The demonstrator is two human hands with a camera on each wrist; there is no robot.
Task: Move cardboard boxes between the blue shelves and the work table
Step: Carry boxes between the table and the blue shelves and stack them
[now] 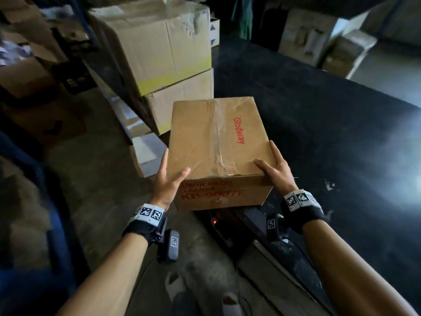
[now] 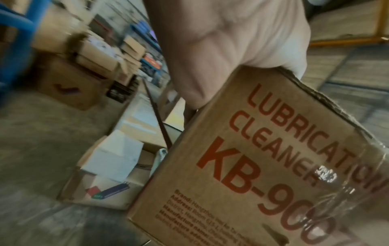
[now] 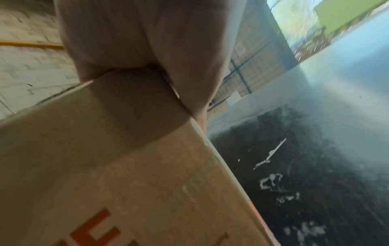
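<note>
box: taped cardboard box (image 1: 218,153) at near-left edge of the dark surface (image 1: 330,124), near end overhanging, whether resting or carried unclear | hands: left hand (image 1: 169,181) and right hand (image 1: 274,171) clamp its near corners, thumbs on top | risk: may tip off the edge if let go early; may jam against stacked boxes (image 1: 168,65) far-left

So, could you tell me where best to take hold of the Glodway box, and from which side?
Probably by its two long side walls near the printed end, one hand from each side. The Glodway box is too wide for one hand and its taped top offers no handle. The left hand and right hand already clasp those near corners, thumbs on top, fingers along the sides.
</note>
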